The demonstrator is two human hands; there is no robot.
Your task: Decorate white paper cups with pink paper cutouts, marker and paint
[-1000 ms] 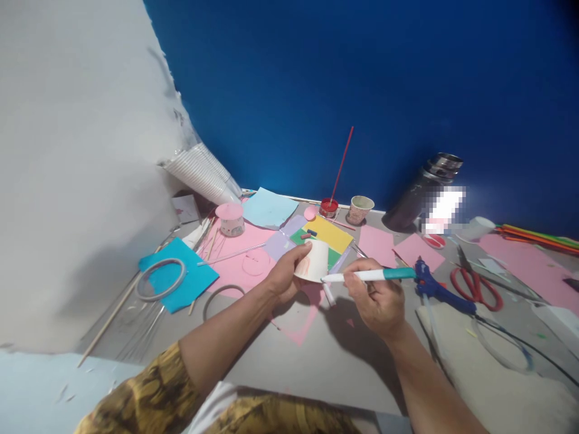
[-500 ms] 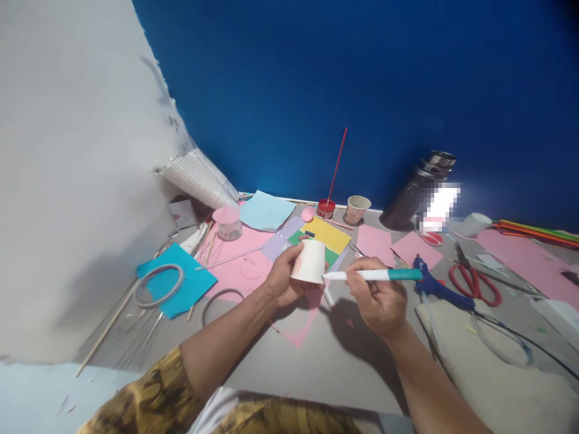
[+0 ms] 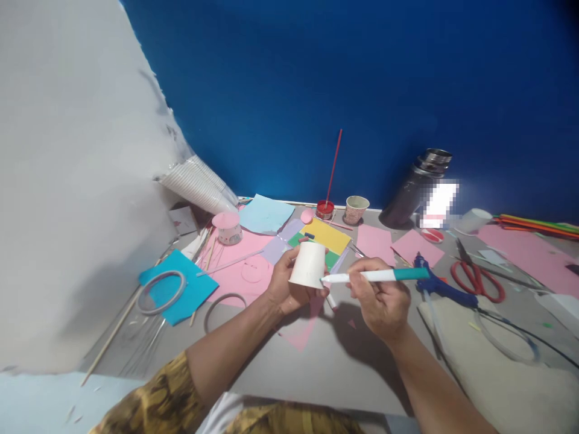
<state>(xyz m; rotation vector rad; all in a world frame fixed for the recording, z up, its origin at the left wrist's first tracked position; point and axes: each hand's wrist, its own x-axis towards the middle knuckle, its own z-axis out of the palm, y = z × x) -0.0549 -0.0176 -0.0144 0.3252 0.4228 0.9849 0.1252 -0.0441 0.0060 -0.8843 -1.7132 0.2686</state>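
Note:
My left hand (image 3: 287, 286) is wrapped round a white paper cup (image 3: 308, 265), which is turned bottom-up and slightly tilted, its rim downward. In my right hand (image 3: 382, 301) is a white marker (image 3: 373, 276) with a green end. The marker's green tip meets the cup near the rim on its right side. Below the cup, another white marker (image 3: 332, 299) lies on the table, partly hidden. Pink sheets (image 3: 301, 334) of paper lie under my left hand and forearm.
A blue glue gun (image 3: 446, 286) and red-handled scissors (image 3: 477, 280) lie to the right. Behind stand a dark flask (image 3: 409, 196), a patterned cup (image 3: 356, 210) and a red pot (image 3: 324, 210) with a stick. Stacked cups (image 3: 196, 181) lean at the left wall, near blue paper (image 3: 196, 280) and a pink-topped cup (image 3: 230, 232).
The cup has turned a little in my left hand, whose fingers now show below its rim. My right hand and the marker have shifted slightly right, the tip staying at the rim.

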